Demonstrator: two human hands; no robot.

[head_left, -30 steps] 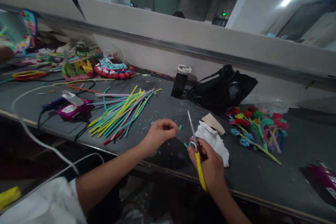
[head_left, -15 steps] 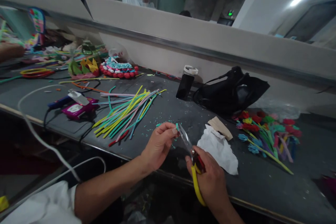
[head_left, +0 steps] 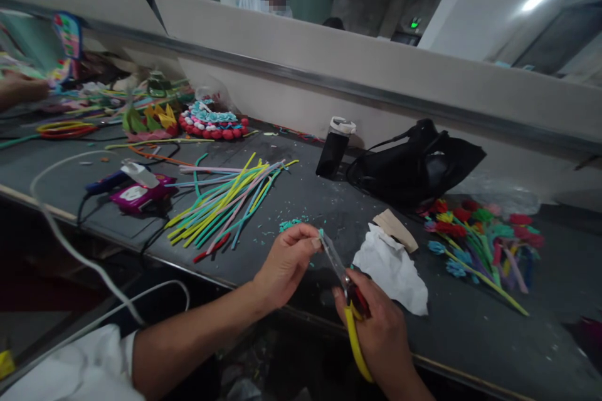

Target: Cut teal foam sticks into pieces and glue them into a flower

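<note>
Clearly, the head view shows one pair of scissors (head_left: 346, 282) with yellow and red handles, and one small green piece (head_left: 321, 233), both above the front part of the dark table (head_left: 470, 338). Near them lie two papers, one white paper (head_left: 391, 269) and one brown paper (head_left: 396, 230) just behind it, plus one bottle (head_left: 332, 150), one black bag (head_left: 414, 166) and one bunch of craft flowers (head_left: 484, 238). Left of these lies one loose pile of coloured strips (head_left: 230, 200), too overlapped to count, and one purple device (head_left: 141, 194). Green clippings (head_left: 290, 224), too many and too tiny to count, are scattered just behind the left hand (head_left: 286, 263). One co-worker's hand (head_left: 23, 89) reaches in at the far left.

As for position, the green piece sticks out at the very tips of the left thumb and forefinger, right at the point of the scissors; whether the blades touch it is too small to tell. The left thumb and forefinger are pinched together on it, with no visible gap. The right hand (head_left: 379, 326) is wrapped around the scissor handles, thumb on the near side, its other fingers partly hidden; the blades look close together
</note>
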